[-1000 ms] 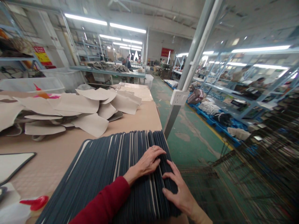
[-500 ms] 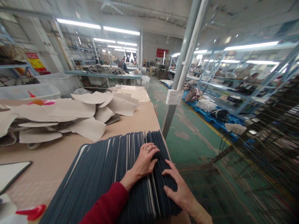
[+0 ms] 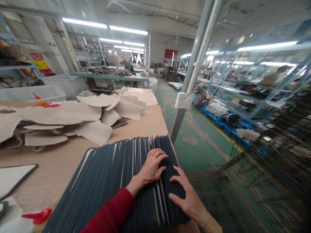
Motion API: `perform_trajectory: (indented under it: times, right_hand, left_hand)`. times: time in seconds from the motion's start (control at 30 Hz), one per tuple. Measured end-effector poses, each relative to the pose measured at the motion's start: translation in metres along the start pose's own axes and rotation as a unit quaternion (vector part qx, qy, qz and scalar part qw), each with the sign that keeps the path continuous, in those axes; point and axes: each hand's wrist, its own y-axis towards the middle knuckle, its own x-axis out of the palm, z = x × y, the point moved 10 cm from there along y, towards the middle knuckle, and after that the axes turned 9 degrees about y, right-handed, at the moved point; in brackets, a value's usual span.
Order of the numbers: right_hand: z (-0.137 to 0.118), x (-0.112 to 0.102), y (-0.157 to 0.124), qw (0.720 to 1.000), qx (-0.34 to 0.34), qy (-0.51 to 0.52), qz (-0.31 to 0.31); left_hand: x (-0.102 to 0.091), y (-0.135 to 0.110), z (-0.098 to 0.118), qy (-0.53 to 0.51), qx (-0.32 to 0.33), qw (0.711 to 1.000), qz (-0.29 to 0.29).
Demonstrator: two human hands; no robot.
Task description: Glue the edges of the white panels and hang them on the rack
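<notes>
A fanned stack of dark blue-edged flat pieces (image 3: pixel 107 181) lies on the tan table (image 3: pixel 60 161) at its right front corner. My left hand (image 3: pixel 152 166), in a red sleeve and with a ring on one finger, rests fingers spread on the edges near the stack's right end. My right hand (image 3: pixel 186 194) lies flat on the rightmost pieces, fingers apart, close beside the left. Neither hand grips anything.
Beige cut pieces (image 3: pixel 80 116) are heaped across the table's far left. A white piece with a dark border (image 3: pixel 14 176) and a red object (image 3: pixel 36 216) lie at the left front. A grey pillar (image 3: pixel 191 74) stands by the table's right edge; beyond it are green floor and shelving.
My left hand slid back a little along the stack's edges, and the gap it had parted between the pieces has narrowed. My right hand stayed on the stack's right end.
</notes>
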Motion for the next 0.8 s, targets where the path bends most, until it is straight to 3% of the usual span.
perform_trajectory:
  times: [0.8]
  right_hand:
    - [0.0005,0.0046,-0.0012,0.999,0.027,-0.036,-0.005]
  left_hand:
    - [0.0052,0.0034,0.0014,0.012,-0.002,1.0,-0.013]
